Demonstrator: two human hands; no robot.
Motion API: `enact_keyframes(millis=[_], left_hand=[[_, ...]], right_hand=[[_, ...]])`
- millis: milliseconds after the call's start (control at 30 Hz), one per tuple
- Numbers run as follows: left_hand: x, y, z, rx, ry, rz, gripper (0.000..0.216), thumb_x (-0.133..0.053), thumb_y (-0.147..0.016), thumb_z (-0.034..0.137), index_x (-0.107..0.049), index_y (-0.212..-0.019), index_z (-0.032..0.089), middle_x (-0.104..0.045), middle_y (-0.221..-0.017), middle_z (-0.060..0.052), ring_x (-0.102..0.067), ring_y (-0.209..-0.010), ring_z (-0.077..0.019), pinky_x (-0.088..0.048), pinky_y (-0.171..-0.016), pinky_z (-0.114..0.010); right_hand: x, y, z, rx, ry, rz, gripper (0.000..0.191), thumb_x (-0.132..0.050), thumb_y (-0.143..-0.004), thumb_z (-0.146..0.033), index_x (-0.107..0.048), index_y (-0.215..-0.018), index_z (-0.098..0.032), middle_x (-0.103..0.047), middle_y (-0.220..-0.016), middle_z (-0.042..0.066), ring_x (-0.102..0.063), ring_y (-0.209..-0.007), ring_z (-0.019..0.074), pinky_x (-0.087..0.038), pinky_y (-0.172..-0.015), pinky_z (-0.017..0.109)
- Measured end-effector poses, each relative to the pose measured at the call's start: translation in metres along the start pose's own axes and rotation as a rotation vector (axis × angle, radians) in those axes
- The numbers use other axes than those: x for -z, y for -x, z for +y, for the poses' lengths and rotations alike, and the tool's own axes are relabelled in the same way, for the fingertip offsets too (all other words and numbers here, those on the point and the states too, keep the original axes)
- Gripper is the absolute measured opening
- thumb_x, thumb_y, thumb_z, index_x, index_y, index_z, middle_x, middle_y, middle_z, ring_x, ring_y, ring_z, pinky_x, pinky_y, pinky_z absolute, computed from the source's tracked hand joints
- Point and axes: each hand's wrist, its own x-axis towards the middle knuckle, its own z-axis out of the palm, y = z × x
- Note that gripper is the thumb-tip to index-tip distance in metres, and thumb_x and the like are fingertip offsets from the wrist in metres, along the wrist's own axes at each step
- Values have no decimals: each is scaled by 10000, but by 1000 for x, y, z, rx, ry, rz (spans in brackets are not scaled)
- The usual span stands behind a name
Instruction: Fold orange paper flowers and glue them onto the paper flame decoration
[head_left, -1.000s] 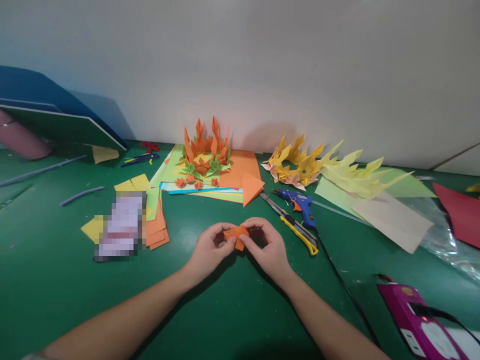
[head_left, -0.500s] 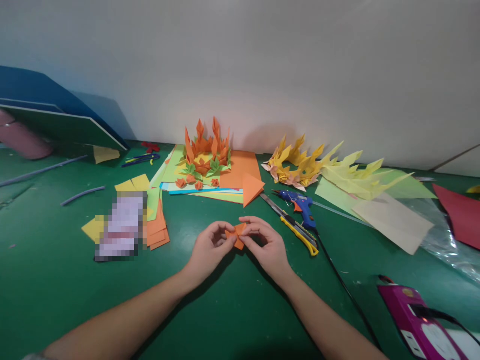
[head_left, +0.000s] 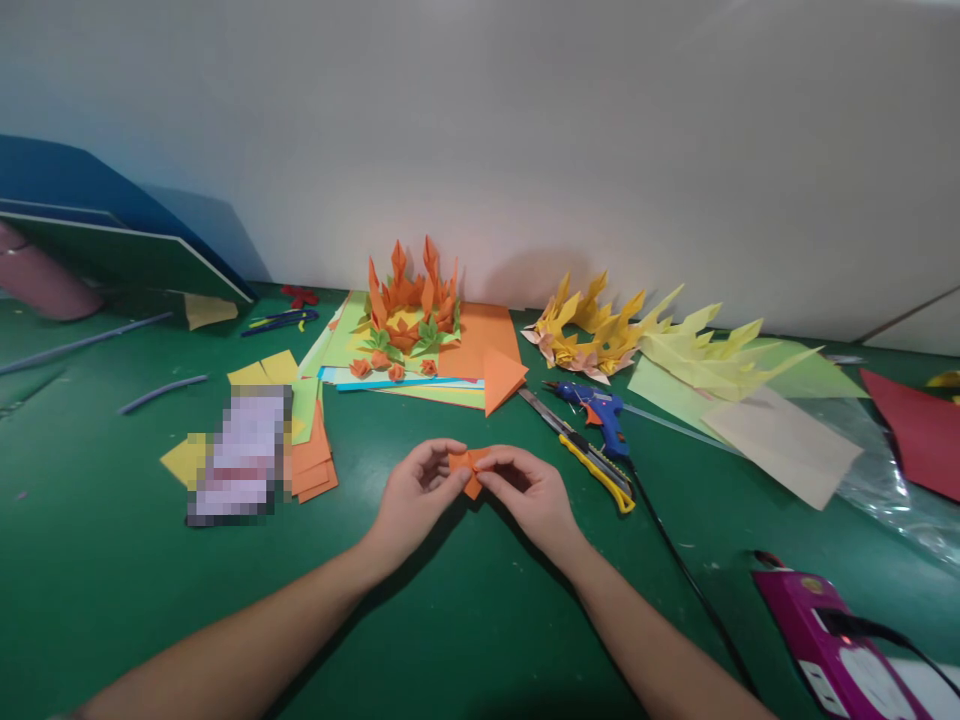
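Note:
A small folded orange paper piece is pinched between both my hands just above the green table. My left hand grips its left side with thumb and fingertips curled in. My right hand pinches its right side, fingers bent over it. Most of the paper is hidden by my fingers; only a small orange patch shows between them.
An orange paper flower model on coloured sheets stands behind my hands. Yellow folded paper shapes lie to the right. A blue glue gun, a yellow utility knife, orange squares and a magenta box are nearby.
The orange piece has been folded smaller and my fingers have closed tighter round it. Both hands stay in the same place.

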Motion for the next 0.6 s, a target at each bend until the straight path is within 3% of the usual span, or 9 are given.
enact_keyframes(millis=[300, 600], left_hand=[[0, -1, 0, 6, 11, -42, 330, -761, -588, 322, -602, -841, 182, -655, -733, 13, -596, -655, -116, -498, -637, -252], [-2, 2, 2, 21, 22, -34, 424, -762, -576, 277, -520, -913, 190, -606, -643, 50, -578, -588, -101, -462, -595, -239]], right_hand=[[1, 0, -1, 38, 67, -25, 66, -648, -736, -253, -669, -683, -220, -683, -756, 37, -624, -735, 184, -513, -709, 318], [-1, 0, 0, -130, -66, -86, 156, -665, -703, -315, -568, -771, -214, -577, -701, -13, -570, -595, 126, -510, -576, 251]])
